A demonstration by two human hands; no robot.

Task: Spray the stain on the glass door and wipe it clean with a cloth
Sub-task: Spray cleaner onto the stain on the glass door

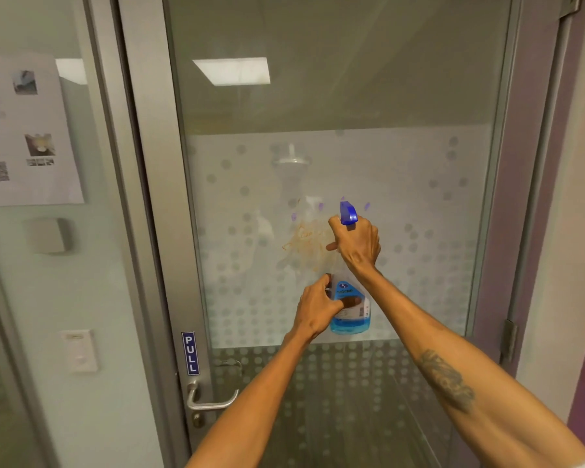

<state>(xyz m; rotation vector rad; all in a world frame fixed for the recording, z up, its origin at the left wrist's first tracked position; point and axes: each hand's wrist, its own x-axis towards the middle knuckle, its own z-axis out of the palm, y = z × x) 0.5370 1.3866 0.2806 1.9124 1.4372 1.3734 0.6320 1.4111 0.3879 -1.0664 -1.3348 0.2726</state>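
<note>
An orange-brown stain [304, 239] smears the frosted, dotted band of the glass door [402, 163], at chest height. Just in front of it I hold a clear spray bottle [350, 314] with blue liquid and a blue trigger head, upright. My right hand [357, 244] grips the neck under the blue nozzle, which points toward the glass near the stain. My left hand [318, 307] clasps the lower body of the bottle from the left. No cloth is in view.
A metal door frame with a blue PULL sign [190, 353] and a lever handle [210, 400] runs down the left of the glass. Left of it a glass panel carries a paper notice [27, 130]. A hinge [508, 339] and purple wall are at right.
</note>
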